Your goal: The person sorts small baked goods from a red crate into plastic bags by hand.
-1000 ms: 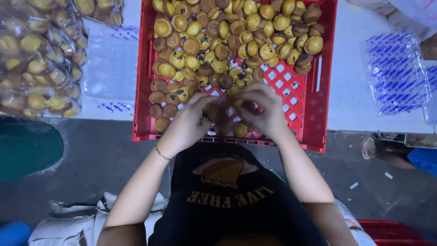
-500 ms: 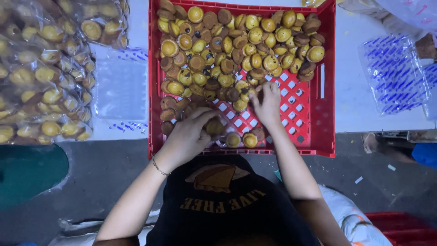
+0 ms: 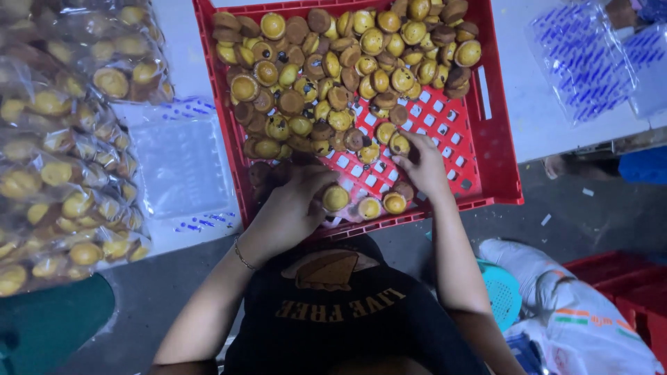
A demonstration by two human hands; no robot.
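White and pale, the bench (image 3: 549,118) is carrying everything you are working over. Along its left edge, clear bags of small cakes (image 3: 62,173) are lying heaped, with an empty clear plastic tray (image 3: 182,165) just beside them. Your left hand (image 3: 295,208) is curling around a round yellow cake (image 3: 335,198) at the near edge of the red crate (image 3: 497,132). Your right hand (image 3: 424,167) is pinching another cake (image 3: 399,144) at the fringe of the loose pile of cakes (image 3: 347,62). More empty plastic trays (image 3: 580,62) are lying far right.
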